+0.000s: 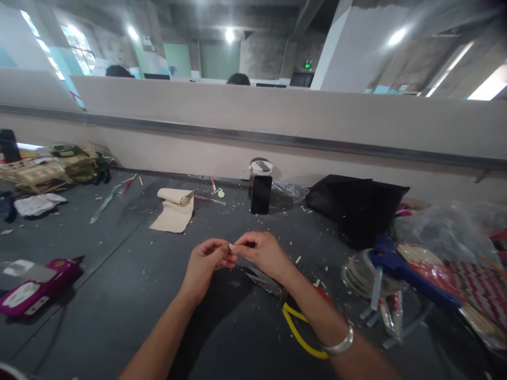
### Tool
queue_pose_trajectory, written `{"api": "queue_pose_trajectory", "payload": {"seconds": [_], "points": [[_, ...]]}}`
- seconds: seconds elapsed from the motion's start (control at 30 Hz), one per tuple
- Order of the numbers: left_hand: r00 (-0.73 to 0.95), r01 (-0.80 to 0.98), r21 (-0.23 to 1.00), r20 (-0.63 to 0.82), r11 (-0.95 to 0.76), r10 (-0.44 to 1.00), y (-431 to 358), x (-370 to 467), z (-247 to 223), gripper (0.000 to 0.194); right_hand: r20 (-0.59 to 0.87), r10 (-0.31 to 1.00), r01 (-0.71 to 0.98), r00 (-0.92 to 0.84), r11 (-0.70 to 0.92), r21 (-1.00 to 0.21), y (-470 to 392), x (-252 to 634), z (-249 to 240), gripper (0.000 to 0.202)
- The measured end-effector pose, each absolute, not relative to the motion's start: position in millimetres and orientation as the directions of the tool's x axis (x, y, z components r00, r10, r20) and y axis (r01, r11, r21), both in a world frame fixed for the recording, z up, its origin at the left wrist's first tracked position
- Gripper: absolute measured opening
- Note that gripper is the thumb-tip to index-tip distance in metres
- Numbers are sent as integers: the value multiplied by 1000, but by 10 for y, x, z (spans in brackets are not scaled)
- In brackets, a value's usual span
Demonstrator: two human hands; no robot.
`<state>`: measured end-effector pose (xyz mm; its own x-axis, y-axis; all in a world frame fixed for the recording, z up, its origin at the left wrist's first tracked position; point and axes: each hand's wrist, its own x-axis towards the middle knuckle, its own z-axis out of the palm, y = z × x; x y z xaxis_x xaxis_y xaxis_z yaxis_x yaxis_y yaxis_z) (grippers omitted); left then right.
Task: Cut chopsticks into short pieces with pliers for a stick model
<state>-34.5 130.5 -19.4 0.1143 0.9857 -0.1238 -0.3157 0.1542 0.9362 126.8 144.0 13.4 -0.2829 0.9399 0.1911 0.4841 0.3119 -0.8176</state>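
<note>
Concrete ceiling beams and lit lamps show above a pale partition (198, 108), and in front of it stretches a dark tabletop (130, 295) strewn with pale crumbs and slivers. Judging by those scraps, some cutting or trimming is already done; the scissors (295, 333), with yellow handles, lie beneath the right forearm, in neither hand. Handling of a small pale piece (231, 246) looks to be midway: it is up between the two hands, above the middle of the tabletop, not set down and not visibly joined to anything. How much is left cannot be read from this view, and no finished item lies near the hands.

As for the grip, the left hand (208, 264) pinches the piece between thumb and forefinger, its other fingers loosely curled. The right hand (265, 253) meets it from the other side, thumb and forefinger closed at the same spot, so the fingertips nearly touch. The piece is too small to tell its exact shape.

Beyond the hands, a dark phone (261, 198) leans upright against a white-lidded container (261, 167). Partly rolled brown paper (174, 219) lies to the left, and a blue glue gun (414, 277) rests at the right.
</note>
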Motion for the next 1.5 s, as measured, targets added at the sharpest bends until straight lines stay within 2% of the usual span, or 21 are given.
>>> {"api": "queue_pose_trajectory", "payload": {"seconds": [0.2, 0.37, 0.53, 0.67, 0.77, 0.9, 1.07, 1.27, 1.5], "points": [[116, -348, 926, -112, 146, 987, 1298, -323, -216, 25, 287, 911, 647, -298, 413, -641, 1385, 1289, 138, 13], [132, -340, 928, -114, 152, 985, 1298, -335, -206, 25, 291, 906, 686, -309, 424, -591, 1377, 1287, 113, 14], [152, -351, 922, -119, 166, 981, 1303, -347, -214, 22, 365, 860, 705, -356, 504, -499, 1353, 1255, 72, 14], [102, -360, 922, -111, 141, 989, 1316, -345, -215, 20, 342, 871, 726, -354, 486, -487, 1343, 1243, 88, 14], [10, -422, 896, -152, 142, 988, 1352, -370, -212, 22, 304, 899, 730, -316, 435, -527, 1324, 1302, 95, 20], [-119, -526, 845, -184, 95, 976, 1411, -423, -223, 24, 206, 950, 673, -234, 312, -671, 1269, 1441, 21, 29], [-129, -584, 806, -211, 98, 969, 1432, -445, -252, 20, 166, 983, 506, -75, 181, -843, 1219, 1523, -110, 25], [-127, -590, 800, -228, 111, 965, 1441, -452, -269, 19, 204, 979, 445, 13, 177, -878, 1234, 1539, -98, 16], [-87, -578, 811, -173, 92, 981, 1422, -447, -248, 21, 117, 992, 295, 47, 99, -951, 1252, 1571, -101, 16]]}}
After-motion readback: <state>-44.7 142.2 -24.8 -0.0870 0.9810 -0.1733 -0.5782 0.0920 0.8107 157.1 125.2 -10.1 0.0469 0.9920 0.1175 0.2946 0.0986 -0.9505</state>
